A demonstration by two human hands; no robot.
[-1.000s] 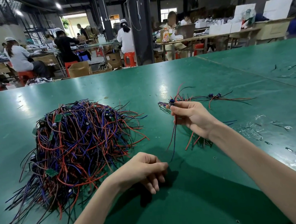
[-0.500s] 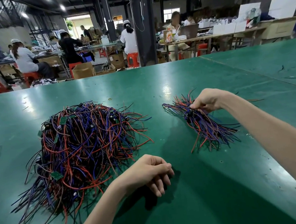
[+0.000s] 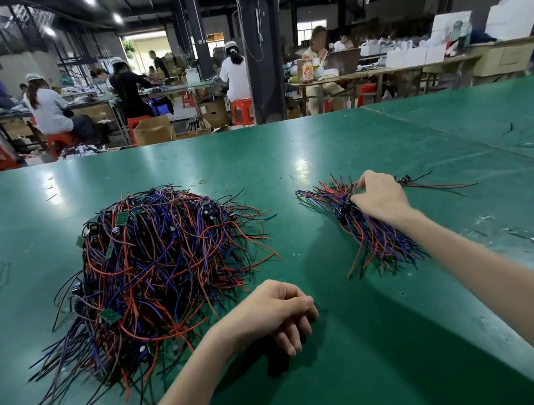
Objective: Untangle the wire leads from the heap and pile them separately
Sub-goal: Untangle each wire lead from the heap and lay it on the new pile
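A factory assembly hall: long green workbenches (image 3: 319,151), capped workers (image 3: 235,71) on red stools (image 3: 241,110), cardboard boxes (image 3: 152,130).

Heap (image 3: 154,262) left on table (image 3: 357,373), smaller pile (image 3: 373,241) right, left hand (image 3: 269,309) nearer between them, right hand (image 3: 377,196) on that pile

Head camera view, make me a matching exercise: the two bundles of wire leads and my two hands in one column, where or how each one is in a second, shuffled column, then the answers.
Column one:
1. tangled heap
2. small pile
3. left hand
4. right hand

Column two:
A. on top of wires, fingers curled into them
B. loosely curled, holding nothing
C. on the left of the green table, no hand on it
D. on the right of the table, under a hand

Pairs: 1-C, 2-D, 3-B, 4-A.
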